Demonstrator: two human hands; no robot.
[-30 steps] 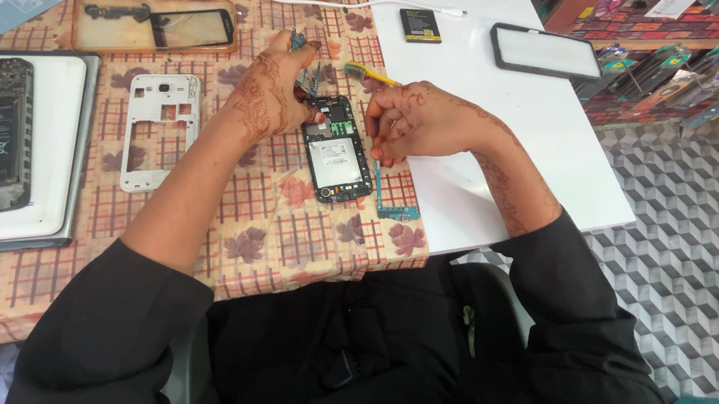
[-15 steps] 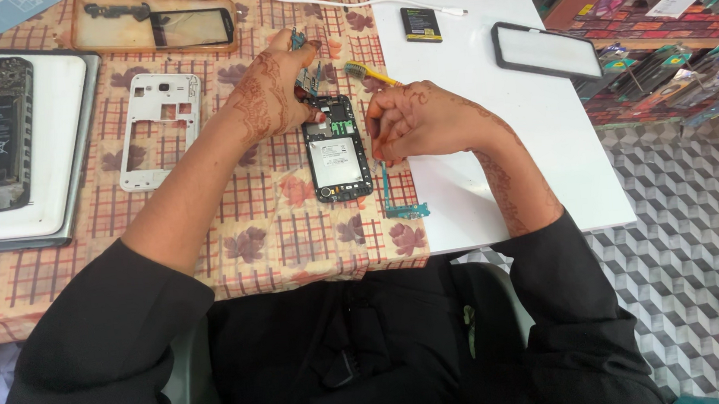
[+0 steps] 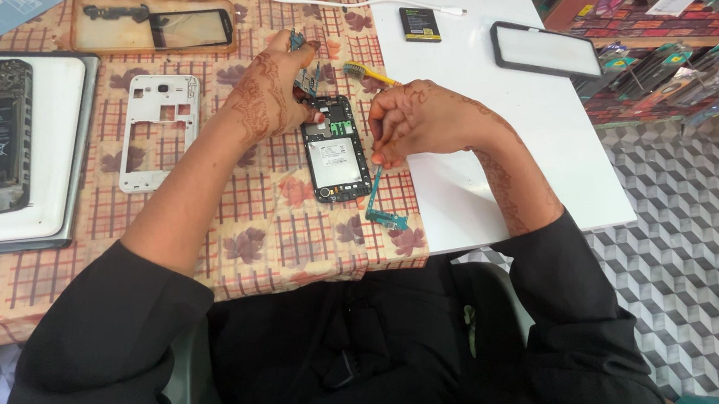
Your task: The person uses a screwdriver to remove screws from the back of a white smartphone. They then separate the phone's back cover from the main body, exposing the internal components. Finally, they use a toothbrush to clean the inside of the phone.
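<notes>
Two hands work at the opened phone [image 3: 335, 148]: just right of it, the right hand [image 3: 417, 121] has lifted slightly, fingers curled around a teal strip [image 3: 379, 200]; beyond it, the left hand [image 3: 273, 86] pinches a circuit board [image 3: 307, 78].

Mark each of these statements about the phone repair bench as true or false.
1. The opened phone lies on the checked tablecloth. True.
2. The left hand rests on the white frame. False: it is at the opened phone's top end; the frame lies apart.
3. The right hand holds a teal flex strip. True.
4. The small black battery sits inside the opened phone. False: it lies on the white board.
5. A yellow-handled brush lies between the hands. True.
</notes>
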